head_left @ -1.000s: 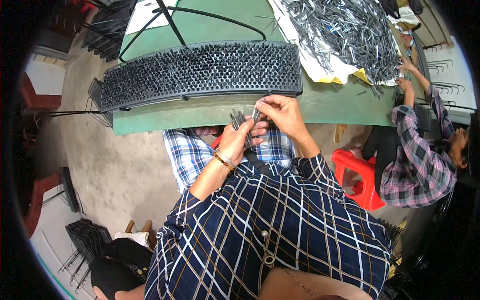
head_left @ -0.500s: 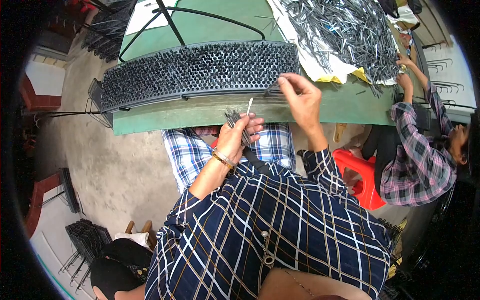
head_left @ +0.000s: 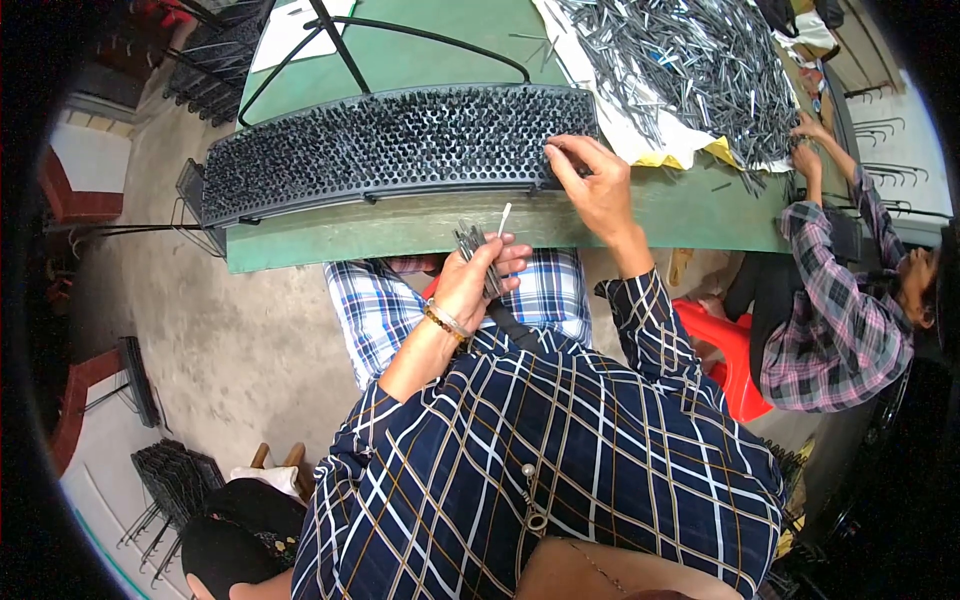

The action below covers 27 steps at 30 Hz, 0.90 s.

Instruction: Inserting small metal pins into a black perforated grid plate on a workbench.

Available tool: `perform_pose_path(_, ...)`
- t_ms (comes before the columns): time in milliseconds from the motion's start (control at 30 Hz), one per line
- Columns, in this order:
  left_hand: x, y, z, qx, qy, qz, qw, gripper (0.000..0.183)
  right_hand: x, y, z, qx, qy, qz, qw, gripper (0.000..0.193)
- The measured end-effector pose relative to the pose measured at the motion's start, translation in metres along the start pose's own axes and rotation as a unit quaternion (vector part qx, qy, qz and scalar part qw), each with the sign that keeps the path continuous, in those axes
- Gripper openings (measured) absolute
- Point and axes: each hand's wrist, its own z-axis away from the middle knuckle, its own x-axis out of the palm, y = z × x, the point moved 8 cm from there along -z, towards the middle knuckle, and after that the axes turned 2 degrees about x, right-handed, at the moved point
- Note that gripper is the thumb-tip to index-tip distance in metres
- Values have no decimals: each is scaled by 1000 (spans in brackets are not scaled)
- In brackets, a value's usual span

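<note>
You have one rack (head_left: 450, 187), looking largely filled: dark pins (head_left: 380, 135) crowd most holes, while bare ones along its near edge look left over. Your left hand (head_left: 466, 283), near side of the rack, clasps one bunch (head_left: 467, 243), plus one pale pin (head_left: 506, 217) under the thumb. Your right hand (head_left: 602, 192) curls at the rack's right end; I can't tell whether it pinches a pin. Right of the rack, one pile (head_left: 690, 75) covers the tabletop (head_left: 700, 215), its pins uncountable.
</note>
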Motion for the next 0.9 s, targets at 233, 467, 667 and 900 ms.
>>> perform_pose_path(233,-2,-1,-1,-2,1,4,1000,23,2,6,-1,-17,-11,25,999,11)
perform_pose_path(467,0,-1,0,-5,-1,-2,1000,24,1,6,2,36,-9,-10,999,15)
perform_pose_path(667,2,-2,0,-10,-7,-4,1000,23,3,-6,4,-62,-17,41,997,16)
perform_pose_path(900,3,-3,0,-14,-17,-9,1000,24,10,-10,7,-99,-51,57,992,16)
